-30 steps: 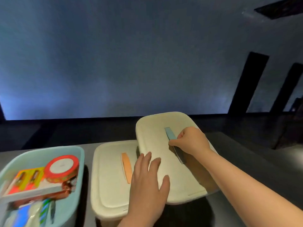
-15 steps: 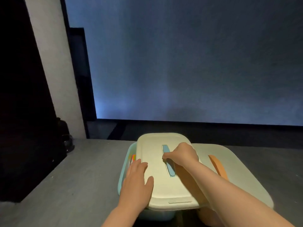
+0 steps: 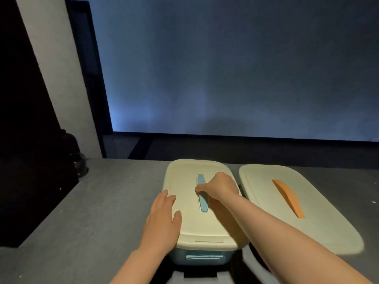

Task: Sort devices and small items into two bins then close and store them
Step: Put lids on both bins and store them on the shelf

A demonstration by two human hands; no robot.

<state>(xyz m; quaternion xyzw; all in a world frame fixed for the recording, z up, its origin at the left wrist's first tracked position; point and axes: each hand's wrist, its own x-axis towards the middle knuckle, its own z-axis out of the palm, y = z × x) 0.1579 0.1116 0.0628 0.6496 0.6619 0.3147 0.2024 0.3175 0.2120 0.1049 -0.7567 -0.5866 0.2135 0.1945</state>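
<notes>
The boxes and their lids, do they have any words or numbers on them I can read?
None: no words, numbers or signs can be read.
The lid with the blue handle, under both hands: plain.
The lid with the orange handle: plain.
The blue bin: plain front.

A dim indoor room of no clear kind is showing here, perhaps a screening or display space. A large blue-grey screen (image 3: 235, 68) is filling the far wall, a pale pillar (image 3: 55, 68) is standing at the left, and a grey table (image 3: 86, 212) is lying in front under low light.
</notes>
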